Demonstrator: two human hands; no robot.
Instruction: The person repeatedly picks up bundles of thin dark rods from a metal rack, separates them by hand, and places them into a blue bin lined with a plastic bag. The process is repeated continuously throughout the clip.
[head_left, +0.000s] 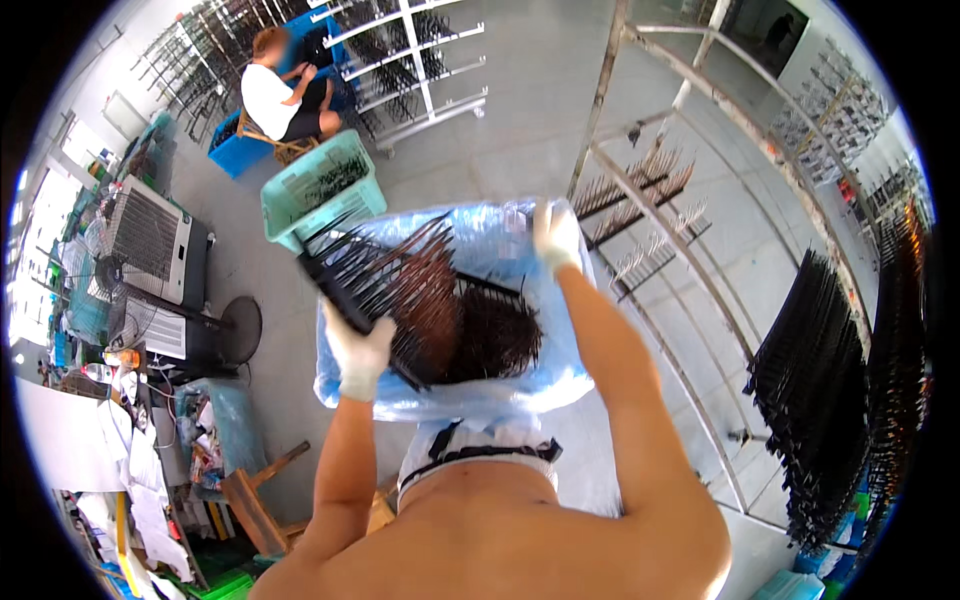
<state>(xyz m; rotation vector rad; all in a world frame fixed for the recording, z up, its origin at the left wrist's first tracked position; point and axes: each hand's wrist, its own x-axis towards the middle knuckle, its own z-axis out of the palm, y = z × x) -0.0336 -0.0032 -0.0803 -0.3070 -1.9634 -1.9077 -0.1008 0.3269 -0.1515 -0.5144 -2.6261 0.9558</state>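
My left hand (358, 351), in a white glove, grips the black bar (335, 294) of a rack with many thin prongs. The prongs slant up and right over a bin lined with clear bluish plastic (487, 217). At the bin's far right corner, my gloved right hand (556, 236) has hold of the plastic-covered rim. Inside lies a dark heap of thin, bristly pieces (499, 334), with another black bar (491, 283) behind it. The prongs partly hide what lies beneath them.
A mint-green crate (281, 202) with small dark pieces touches or nearly touches the bin's far left. Beyond it sits a person (274, 97). A rusty metal frame (675, 232) stands at right, with hanging black racks (814, 397). A fan (109, 274) and wooden stool (255, 514) are at left.
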